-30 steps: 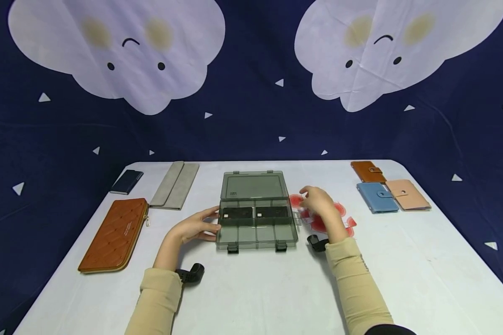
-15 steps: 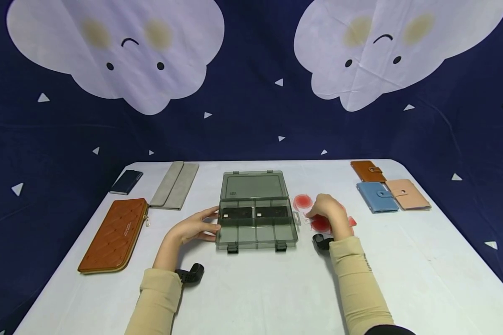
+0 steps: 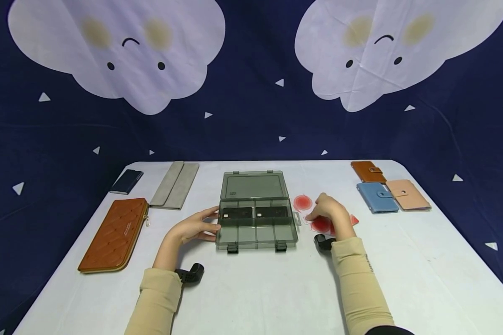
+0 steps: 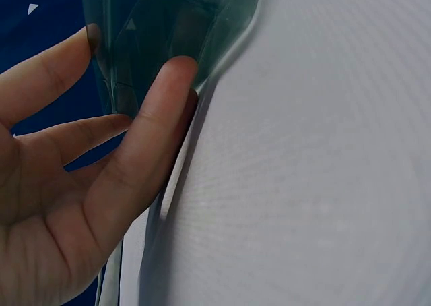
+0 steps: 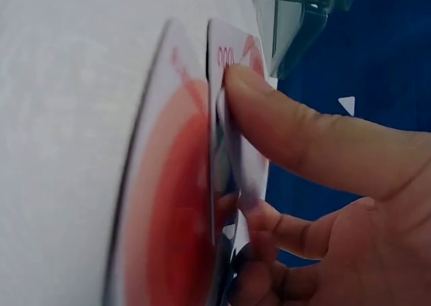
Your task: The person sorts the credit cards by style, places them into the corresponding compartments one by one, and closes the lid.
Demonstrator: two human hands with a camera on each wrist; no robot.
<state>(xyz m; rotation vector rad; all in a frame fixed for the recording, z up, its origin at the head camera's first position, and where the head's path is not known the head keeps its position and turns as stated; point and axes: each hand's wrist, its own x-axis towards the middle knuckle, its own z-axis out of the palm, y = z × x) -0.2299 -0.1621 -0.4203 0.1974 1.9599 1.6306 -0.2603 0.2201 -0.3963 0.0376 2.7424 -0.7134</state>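
Observation:
An open, see-through grey-green compartment box (image 3: 255, 235) lies mid-table with its lid (image 3: 254, 185) folded back. Flat black pieces (image 3: 237, 213) sit in its two rear compartments. My left hand (image 3: 194, 227) rests against the box's left side, thumb and fingers spread; in the left wrist view the thumb (image 4: 151, 127) lies along the green plastic. To the right of the box are several white cards with red round prints, one card (image 3: 303, 202) lying apart at the back. My right hand (image 3: 329, 208) pinches a card (image 5: 236, 50) between thumb and fingers, just above another red-printed card (image 5: 168, 205).
On the left lie a brown zip wallet (image 3: 115, 235), a grey flap pouch (image 3: 175, 185) and a dark blue small book (image 3: 126, 182). Toward the back right are a brown card holder (image 3: 366, 172), a blue one (image 3: 376, 197) and a peach one (image 3: 407, 195).
My right hand has moved from beside the box rightward and down to the cards, uncovering the rear card, and now pinches one. The left hand and the box have stayed put.

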